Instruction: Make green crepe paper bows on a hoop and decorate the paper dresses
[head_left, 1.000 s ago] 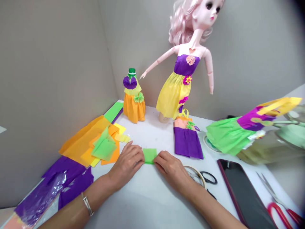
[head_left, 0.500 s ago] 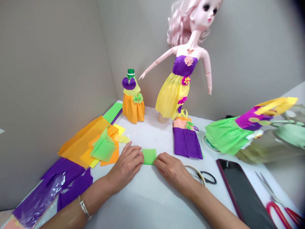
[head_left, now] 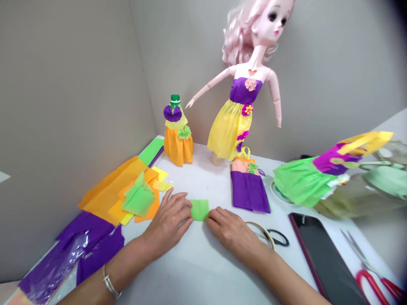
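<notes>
A small light-green rectangle of crepe paper (head_left: 200,210) lies flat on the white table between my hands. Its left edge is under the thumb and fingertips of my left hand (head_left: 170,218), whose other fingers are loosely curled and slightly apart. At the right edge, my right hand (head_left: 225,226) has its fingers bent together, pinching or pressing the lower corner. The exact contact under the fingertips is hidden. A bracelet (head_left: 110,282) circles my left wrist.
At left lie orange sheets (head_left: 110,186), green scraps (head_left: 140,199) and purple paper (head_left: 85,228). Behind stand a dressed bottle (head_left: 178,144) and a doll (head_left: 235,123). To the right are a small purple outfit (head_left: 249,188), tape roll (head_left: 270,239), phone (head_left: 324,254), red-handled scissors (head_left: 370,271) and green dress (head_left: 299,180).
The fingers of my left hand have lifted and spread slightly at the green paper's edge. My right hand stays at the other edge, and the view has tilted up a little.
</notes>
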Demonstrator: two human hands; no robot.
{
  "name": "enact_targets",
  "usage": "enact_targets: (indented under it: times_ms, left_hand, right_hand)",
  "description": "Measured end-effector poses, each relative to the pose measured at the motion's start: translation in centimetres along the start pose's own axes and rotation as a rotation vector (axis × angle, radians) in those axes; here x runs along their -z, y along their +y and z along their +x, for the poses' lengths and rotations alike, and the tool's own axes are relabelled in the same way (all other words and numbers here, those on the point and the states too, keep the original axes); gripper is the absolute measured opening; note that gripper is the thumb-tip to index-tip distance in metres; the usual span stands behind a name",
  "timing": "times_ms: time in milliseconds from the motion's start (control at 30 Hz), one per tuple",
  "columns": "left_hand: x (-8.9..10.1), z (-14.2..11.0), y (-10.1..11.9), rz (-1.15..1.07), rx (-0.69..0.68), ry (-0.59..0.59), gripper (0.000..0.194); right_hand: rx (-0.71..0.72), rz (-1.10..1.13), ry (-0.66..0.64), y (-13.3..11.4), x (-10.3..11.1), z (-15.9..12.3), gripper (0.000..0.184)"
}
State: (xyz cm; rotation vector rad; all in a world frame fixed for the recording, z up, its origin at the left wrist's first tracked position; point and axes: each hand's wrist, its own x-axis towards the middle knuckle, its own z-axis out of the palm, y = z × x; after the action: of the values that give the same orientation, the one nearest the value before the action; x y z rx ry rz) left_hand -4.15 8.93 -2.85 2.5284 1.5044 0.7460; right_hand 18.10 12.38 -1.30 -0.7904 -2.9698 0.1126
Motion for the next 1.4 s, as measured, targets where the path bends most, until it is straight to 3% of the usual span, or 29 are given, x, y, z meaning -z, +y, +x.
enact_targets:
  times_ms: [300,500,667,933,1167,1400]
  left_hand:
    - [-1.8,0.9,0.1,-0.079,0.120,0.039,0.008]
    - [-2.2,0.8,-0.2,-0.170,0.045,0.024,0.021]
    - [-2.2,0.9,-0.1,-0.164,0.035,0.033,0.021]
    - [-2.1,0.7,-0.5,-0.182,0.129,0.004,0.019]
    - [-1.9,-0.1,-1.6,-0.236,0.212,-0.001,0.024]
    - [-1.3,-0.2,-1.1,-0.145,0.079,-0.049,0.026]
  right_hand:
    - [0.032,-0.053,-0.005,0.6,0.7,-0.3,0.009]
    - [-0.052,0.035,0.043,1.1,1.2,-0.6,0.014]
    - [0.004,0.076,0.129,-0.1,0.8,0.1,0.020]
    - [0.026,-0.057,0.043,-0.8,0.0,-0.2,0.013]
    - [0.006,-0.029,0.008,-0.8,0.9,-0.1,0.013]
    - [0.011,-0.106,-0.005,-0.6,1.1,-0.3,0.018]
